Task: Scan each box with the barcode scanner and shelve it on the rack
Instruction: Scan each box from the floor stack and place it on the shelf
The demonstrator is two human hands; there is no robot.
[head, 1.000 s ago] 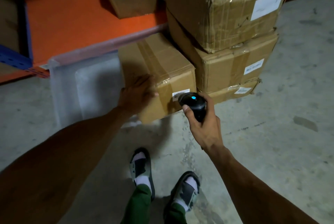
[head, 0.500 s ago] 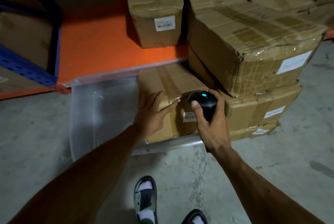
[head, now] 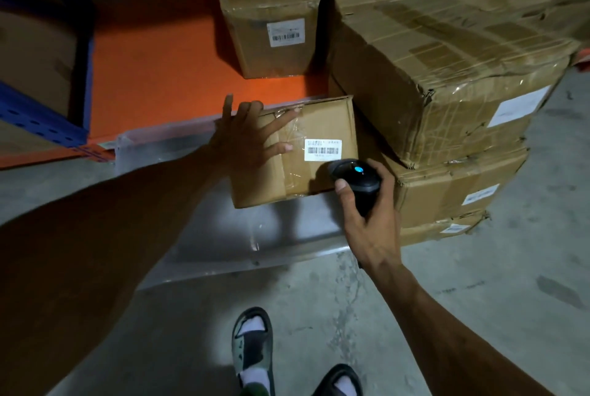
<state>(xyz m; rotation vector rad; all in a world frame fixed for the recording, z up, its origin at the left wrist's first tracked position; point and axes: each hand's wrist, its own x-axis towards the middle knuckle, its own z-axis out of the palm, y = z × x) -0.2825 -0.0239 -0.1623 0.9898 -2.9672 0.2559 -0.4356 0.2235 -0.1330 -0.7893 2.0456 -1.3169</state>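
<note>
A small cardboard box [head: 319, 121] with a white barcode label [head: 323, 149] on the face turned towards me sits tilted in a clear plastic bin [head: 223, 236]. My left hand [head: 252, 137] rests spread on the box's left side, fingers straight. My right hand [head: 367, 213] grips a black barcode scanner [head: 354, 177] with a lit blue dot, held just below and right of the label. The orange rack shelf [head: 153, 76] lies behind the box.
A labelled box [head: 271, 12] stands on the orange shelf. A stack of large taped boxes [head: 447, 92] rises on the floor to the right, touching the small box. A blue rack upright [head: 38, 121] is at the left. My sandalled feet [head: 252, 351] stand on concrete.
The small box has tipped so its labelled face is turned up towards me. My left hand slid over its left side with fingers spread. The scanner stayed close below the label.
</note>
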